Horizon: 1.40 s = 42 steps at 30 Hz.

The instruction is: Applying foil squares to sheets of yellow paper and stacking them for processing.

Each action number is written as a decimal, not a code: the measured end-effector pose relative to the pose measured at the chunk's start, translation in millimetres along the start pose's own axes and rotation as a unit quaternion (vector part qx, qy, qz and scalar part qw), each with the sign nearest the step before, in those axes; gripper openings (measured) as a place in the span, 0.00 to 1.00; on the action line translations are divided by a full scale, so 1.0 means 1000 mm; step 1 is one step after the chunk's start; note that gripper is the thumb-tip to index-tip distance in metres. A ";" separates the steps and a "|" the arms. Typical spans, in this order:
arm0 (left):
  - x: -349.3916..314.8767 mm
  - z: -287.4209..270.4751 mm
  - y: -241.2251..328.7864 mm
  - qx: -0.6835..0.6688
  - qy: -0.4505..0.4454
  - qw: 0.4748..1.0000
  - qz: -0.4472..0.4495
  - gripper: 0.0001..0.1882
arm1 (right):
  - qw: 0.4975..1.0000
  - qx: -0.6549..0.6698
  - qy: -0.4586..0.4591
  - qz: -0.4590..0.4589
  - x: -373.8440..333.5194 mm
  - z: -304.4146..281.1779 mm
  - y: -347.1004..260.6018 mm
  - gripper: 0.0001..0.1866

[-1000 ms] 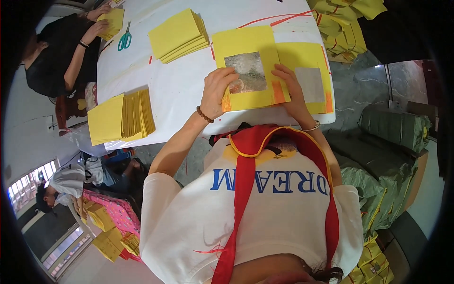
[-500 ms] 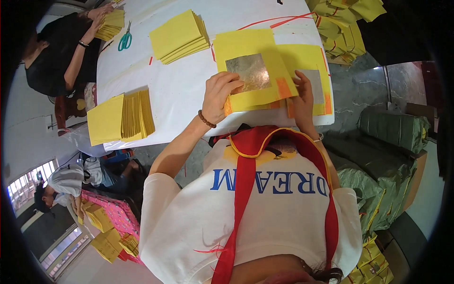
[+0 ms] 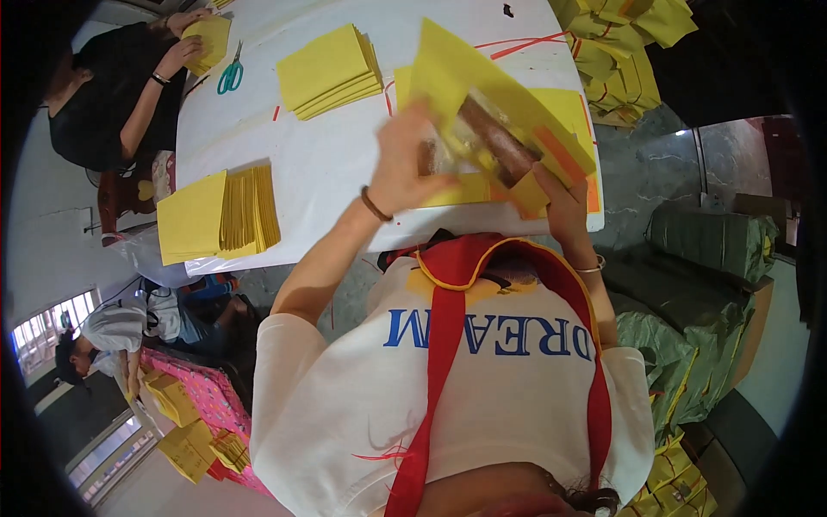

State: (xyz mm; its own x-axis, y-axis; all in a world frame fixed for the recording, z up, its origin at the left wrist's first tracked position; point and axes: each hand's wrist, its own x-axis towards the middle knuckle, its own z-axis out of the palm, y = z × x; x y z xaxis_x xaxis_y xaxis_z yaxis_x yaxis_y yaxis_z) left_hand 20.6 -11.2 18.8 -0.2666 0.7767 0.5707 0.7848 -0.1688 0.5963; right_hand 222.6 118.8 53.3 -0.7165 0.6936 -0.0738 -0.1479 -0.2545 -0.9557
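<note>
A yellow paper sheet with a shiny foil square and an orange patch is lifted and tilted above the table. My right hand pinches its lower right edge. My left hand, smeared by motion, is beside the sheet's left edge with its thumb spread from the fingers. Whether its fingertips touch the sheet I cannot tell. Beneath lies another yellow sheet, its foil square partly covered. More yellow paper lies to the right, mostly behind the raised sheet.
On the white table are a folded yellow stack, a fanned yellow stack, green-handled scissors and red strips. A person in black handles yellow paper at the far left. Green wrapped bundles stand at right.
The sheet on top has risen and turned to a slant, held by my right hand. My left hand has come off its lower left corner and moved up.
</note>
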 end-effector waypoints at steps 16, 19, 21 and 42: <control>0.027 -0.027 -0.025 -0.383 0.092 0.887 -0.242 0.37 | 0.995 -0.094 -0.011 -0.019 0.007 -0.006 0.010 0.16; 0.033 -0.027 -0.022 -0.230 0.171 0.948 -0.140 0.33 | 0.993 0.054 0.099 0.017 0.016 0.003 0.004 0.14; 0.030 -0.031 -0.012 0.027 0.216 0.973 -0.078 0.29 | 0.989 0.106 0.099 0.016 0.024 -0.006 0.013 0.13; -0.028 -0.007 -0.004 -0.004 -0.108 0.994 0.032 0.19 | 0.976 -0.213 -0.008 -0.052 -0.009 -0.041 0.062 0.31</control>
State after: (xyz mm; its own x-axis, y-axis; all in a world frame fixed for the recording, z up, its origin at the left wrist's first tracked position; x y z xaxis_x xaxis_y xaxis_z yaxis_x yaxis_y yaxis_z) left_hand 21.4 -36.3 4.1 -0.0901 0.8764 0.4730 0.7918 -0.2250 0.5678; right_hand 247.8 124.4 -16.6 -0.7236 0.6895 0.0311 0.0746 0.1229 -0.9896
